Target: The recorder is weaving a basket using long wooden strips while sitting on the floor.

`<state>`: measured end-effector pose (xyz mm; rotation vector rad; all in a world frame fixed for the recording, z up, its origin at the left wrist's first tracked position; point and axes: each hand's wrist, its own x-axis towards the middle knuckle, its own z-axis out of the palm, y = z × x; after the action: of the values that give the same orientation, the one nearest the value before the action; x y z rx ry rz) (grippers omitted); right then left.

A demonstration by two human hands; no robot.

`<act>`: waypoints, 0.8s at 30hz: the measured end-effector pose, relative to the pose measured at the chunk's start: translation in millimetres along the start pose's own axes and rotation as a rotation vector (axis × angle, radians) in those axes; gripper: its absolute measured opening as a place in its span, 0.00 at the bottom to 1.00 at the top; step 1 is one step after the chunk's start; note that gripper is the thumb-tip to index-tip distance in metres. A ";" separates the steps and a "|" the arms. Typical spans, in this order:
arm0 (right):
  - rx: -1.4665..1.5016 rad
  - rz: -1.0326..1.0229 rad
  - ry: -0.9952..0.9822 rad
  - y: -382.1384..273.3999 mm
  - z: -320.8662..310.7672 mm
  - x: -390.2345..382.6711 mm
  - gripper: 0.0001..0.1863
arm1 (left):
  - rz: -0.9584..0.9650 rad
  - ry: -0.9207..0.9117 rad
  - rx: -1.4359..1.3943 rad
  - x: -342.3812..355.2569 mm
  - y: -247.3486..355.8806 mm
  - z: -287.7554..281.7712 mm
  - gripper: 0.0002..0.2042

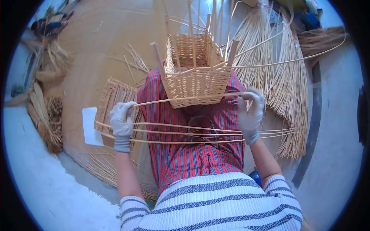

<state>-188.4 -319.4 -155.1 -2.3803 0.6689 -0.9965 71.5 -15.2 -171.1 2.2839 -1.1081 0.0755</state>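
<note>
A partly woven wicker basket (195, 86) rests on my knees, tilted toward me, with thin upright stakes and thicker corner posts rising from its rim. Between my two gloved hands a wicker rod (158, 102) stretches across the basket's near side. My left hand (122, 120) is closed around the rod's left end. At the other end my right hand (251, 107) pinches it, thumb against fingers. Several more loose rods (185, 142) lie across my lap, passing beneath both hands. One long weaving strand (281, 62) curves out from the basket's rim to the right.
Large bundles of pale rods (275, 77) stand to the right of the basket. A stack of woven panels (111, 98) and a white sheet (92, 126) lie on the left. Farther left are bundles of dried stalks (41, 111). Loose rods (102, 167) are scattered by my left side.
</note>
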 end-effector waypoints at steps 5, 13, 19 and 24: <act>1.515 0.747 -0.424 -53.1 41.3 -3.3 0.23 | 0.138 0.171 -0.319 30.6 59.0 32.8 0.15; 0.991 -0.335 -0.595 -141.4 69.1 -11.1 0.28 | -0.271 0.671 -0.587 62.1 79.3 78.9 0.17; 0.754 -0.408 -0.587 -134.2 73.5 7.6 0.23 | -0.275 0.294 -0.895 61.3 86.7 103.9 0.23; 0.788 -0.313 -0.592 -129.0 74.0 9.4 0.20 | -0.271 0.104 -0.692 69.0 79.0 89.2 0.29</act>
<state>-94.9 -208.5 -120.8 -1.9085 -0.2878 -0.4676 40.8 -148.7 -185.7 1.7509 -0.6252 -0.2556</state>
